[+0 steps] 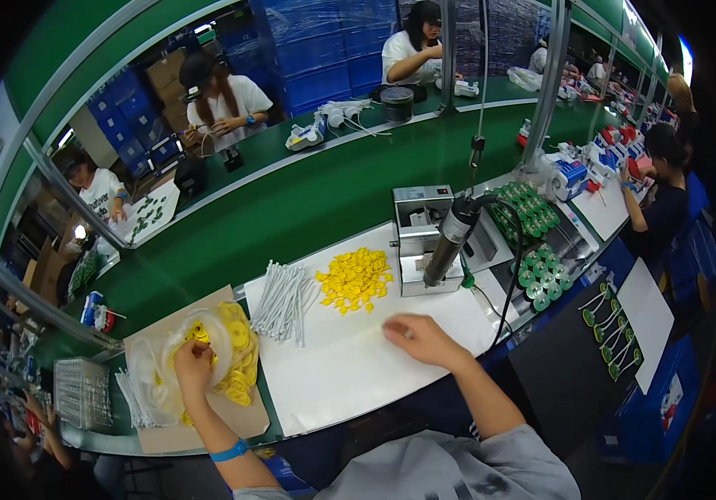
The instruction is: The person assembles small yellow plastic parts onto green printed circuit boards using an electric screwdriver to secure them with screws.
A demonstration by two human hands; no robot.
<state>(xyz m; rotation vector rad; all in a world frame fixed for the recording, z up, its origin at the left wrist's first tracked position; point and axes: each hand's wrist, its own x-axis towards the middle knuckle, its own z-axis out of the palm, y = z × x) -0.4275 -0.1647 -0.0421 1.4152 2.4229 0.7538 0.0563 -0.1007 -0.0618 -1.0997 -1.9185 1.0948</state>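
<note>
Left fingers [199, 347]: at bag [154, 390]; cannot tell grip
Right fingers [397, 321]: curled; cannot tell
Yellow pile [354, 279]: ahead-left of right fingers, nearer

- I see the white work sheet [358, 367] lit brightly, with only faint shadows.
- Glare flares from a lamp [687, 62] at my upper right.
- My fisheye lens bows the green belt [291, 215]; the corners fall to black.
- The right hand [424, 340] looks slightly blurred; the far background is dim, soft.

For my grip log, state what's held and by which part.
Left hand, at the plastic bag: cannot tell, any hold is hidden. Right hand, over the white sheet: nothing visibly held.
</note>
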